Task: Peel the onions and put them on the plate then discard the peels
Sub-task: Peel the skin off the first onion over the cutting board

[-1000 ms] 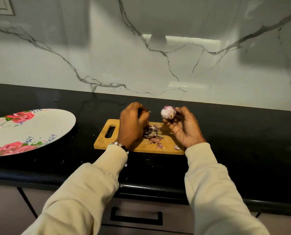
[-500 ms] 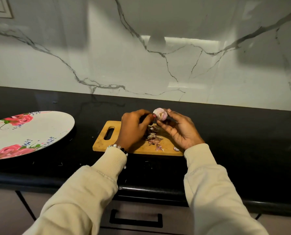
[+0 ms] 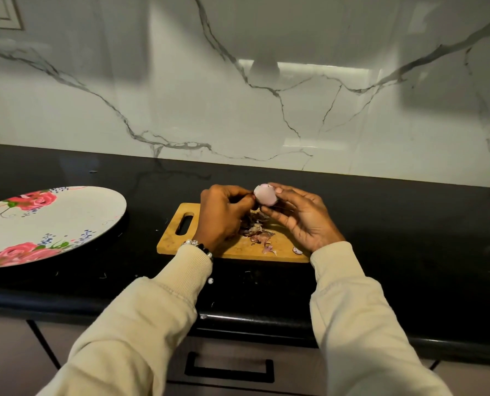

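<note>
Nearest: two cream sleeves coming up from 6 o'clock, beaded bracelet (image 3: 197,244) on the left wrist. Under them the black counter (image 3: 409,252) edge w/ a drawer handle (image 3: 229,371) below.

Next out, the wooden cutting board (image 3: 172,241) sits dead centre, handle slot at its 9 o'clock end. Pile of purple peels (image 3: 256,231) lies mid-board, a couple of stray bits toward the board's 5 o'clock corner.

Above the board's far edge both hands meet on the onion (image 3: 265,194) — pale pink, mostly skinned by the look of it. Right hand (image 3: 303,217) cradles it, thumb over the top and fingers curled under, so it's gripping the onion. Left hand (image 3: 223,214) is curled, fingertips pinching at the onion's 9 o'clock side; looks like it's picking at a last bit of skin, tho the scrap itself is too small to make out.

Key relation: plate (image 3: 103,224) — floral, nothing on it — lies at roughly 9 o'clock from the hands, well apart from the board. Onion is roundish, no clear long axis. Left hand is nearer the plate, but the right one has the onion, so the drop-off prob means a hand-over or a cross-body reach.

Farthest: marble backsplash (image 3: 238,110) at 12 o'clock.
</note>
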